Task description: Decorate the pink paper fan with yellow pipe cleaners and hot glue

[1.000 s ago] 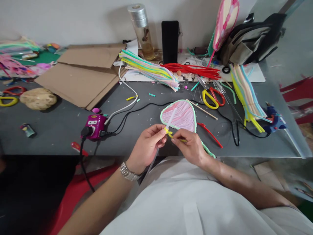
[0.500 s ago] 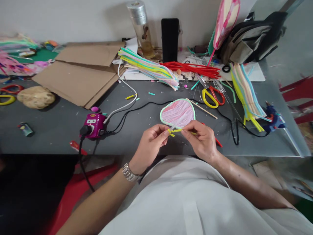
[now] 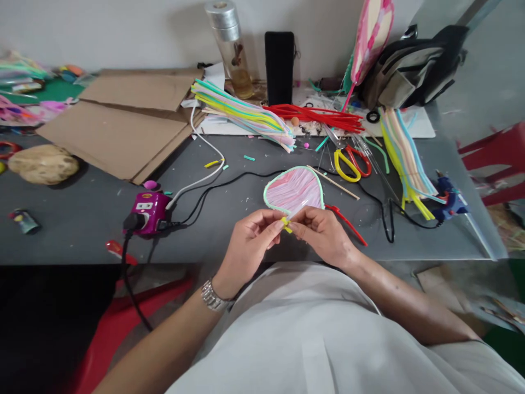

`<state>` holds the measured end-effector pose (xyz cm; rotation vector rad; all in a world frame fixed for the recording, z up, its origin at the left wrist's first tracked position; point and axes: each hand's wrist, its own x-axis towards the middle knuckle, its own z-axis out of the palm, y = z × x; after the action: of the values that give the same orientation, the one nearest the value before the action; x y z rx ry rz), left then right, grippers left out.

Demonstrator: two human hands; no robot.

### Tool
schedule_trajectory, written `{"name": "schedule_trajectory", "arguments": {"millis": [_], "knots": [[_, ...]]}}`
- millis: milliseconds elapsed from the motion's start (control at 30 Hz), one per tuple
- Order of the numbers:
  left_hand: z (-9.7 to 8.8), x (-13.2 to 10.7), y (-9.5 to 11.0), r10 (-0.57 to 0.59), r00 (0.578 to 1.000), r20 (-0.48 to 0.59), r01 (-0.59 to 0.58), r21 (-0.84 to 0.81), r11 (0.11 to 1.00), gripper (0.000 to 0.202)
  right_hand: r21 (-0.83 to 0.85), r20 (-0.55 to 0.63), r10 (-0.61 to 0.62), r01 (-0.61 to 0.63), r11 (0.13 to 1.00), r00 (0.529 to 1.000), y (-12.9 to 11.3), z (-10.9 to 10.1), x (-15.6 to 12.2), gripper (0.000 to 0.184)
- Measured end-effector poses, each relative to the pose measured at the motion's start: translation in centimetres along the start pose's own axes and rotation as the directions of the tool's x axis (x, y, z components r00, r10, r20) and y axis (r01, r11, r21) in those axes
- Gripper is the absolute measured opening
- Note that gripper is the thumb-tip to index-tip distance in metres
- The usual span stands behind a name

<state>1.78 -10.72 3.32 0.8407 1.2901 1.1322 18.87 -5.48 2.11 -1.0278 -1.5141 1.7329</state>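
Between both hands is a short yellow pipe cleaner (image 3: 287, 224), bent at the near tip of a heart-shaped piece. My left hand (image 3: 259, 235) pinches its left side between thumb and fingers. From the right, my right hand (image 3: 322, 230) pinches it too, fingertips almost meeting the left ones. The heart-shaped piece (image 3: 294, 189) lies just beyond the hands, with a mint-green fuzzy rim and pink-lilac strands across it; the hands partly hide its near end. A red pipe cleaner (image 3: 348, 223) lies right of my right hand.
Scissors (image 3: 351, 164), a thin wooden stick (image 3: 338, 186) and a glue gun (image 3: 451, 200) lie to the right. Pipe-cleaner bundles (image 3: 246, 115) and cardboard (image 3: 118, 128) are behind. A purple power adapter (image 3: 150, 210) with cords, a stone (image 3: 43, 163) and a bottle (image 3: 229, 49) stand leftward.
My right hand has moved left, closer to my left hand. The yellow pipe cleaner's right end, stretched out before, is now gathered at the fingertips. The view has shifted slightly.
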Motion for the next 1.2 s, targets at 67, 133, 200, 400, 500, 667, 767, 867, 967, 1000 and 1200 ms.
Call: {"name": "schedule_trajectory", "arguments": {"millis": [67,133,200,400,500,667,767,867,967,1000,1200], "knots": [[0.0,-0.1,0.1,-0.008,1.0,-0.009,0.009,0.011,1.0,0.017,0.035,-0.023,0.009,-0.008,0.999,1.0,0.2,0.0,0.0,0.034],[0.0,-0.2,0.3,-0.007,1.0,-0.014,0.007,0.049,0.999,0.013,0.081,-0.026,0.021,-0.019,0.997,0.999,0.6,0.1,-0.1,0.036],[0.0,-0.2,0.5,0.014,1.0,-0.027,-0.011,0.106,0.994,0.011,0.121,-0.024,0.043,-0.04,0.992,0.999,0.8,0.2,-0.2,0.036],[0.2,-0.1,0.3,0.11,0.989,-0.094,-0.088,0.217,0.972,0.007,0.13,0.036,0.118,-0.122,0.984,0.992,1.1,0.3,-0.6,0.038],[0.3,0.0,-0.1,0.149,0.985,-0.086,-0.128,0.216,0.968,0.008,0.116,0.022,0.075,-0.077,0.99,0.997,1.1,0.4,-0.5,0.036],[0.4,0.0,-0.5,0.212,0.974,-0.083,-0.185,0.255,0.949,0.008,0.108,-0.083,0.044,-0.035,0.994,0.996,1.3,0.9,-0.4,0.036],[0.3,0.1,-0.9,0.256,0.962,-0.093,-0.219,0.295,0.93,0.013,0.132,-0.048,0.047,-0.04,0.99,0.998,1.3,0.9,-0.3,0.037],[0.0,0.2,-1.2,0.283,0.956,-0.074,-0.24,0.356,0.903,0.016,0.187,-0.01,0.082,-0.079,0.979,0.997,1.5,0.7,-0.2,0.036],[-0.2,0.3,-1.2,0.235,0.972,0.018,-0.221,0.415,0.882,0.008,0.162,-0.006,0.103,-0.1,0.982,0.995,1.9,0.4,-0.2,0.038],[-0.3,0.2,-1.1,0.216,0.975,0.041,-0.213,0.427,0.879,0.007,0.132,-0.013,0.096,-0.093,0.987,0.995,2.0,0.4,-0.2,0.039],[-0.2,-0.1,-0.5,0.326,0.945,0.035,-0.294,0.53,0.795,0.01,-0.023,-0.065,-0.01,0.008,1.0,0.998,1.5,0.4,-0.4,0.034]]}}
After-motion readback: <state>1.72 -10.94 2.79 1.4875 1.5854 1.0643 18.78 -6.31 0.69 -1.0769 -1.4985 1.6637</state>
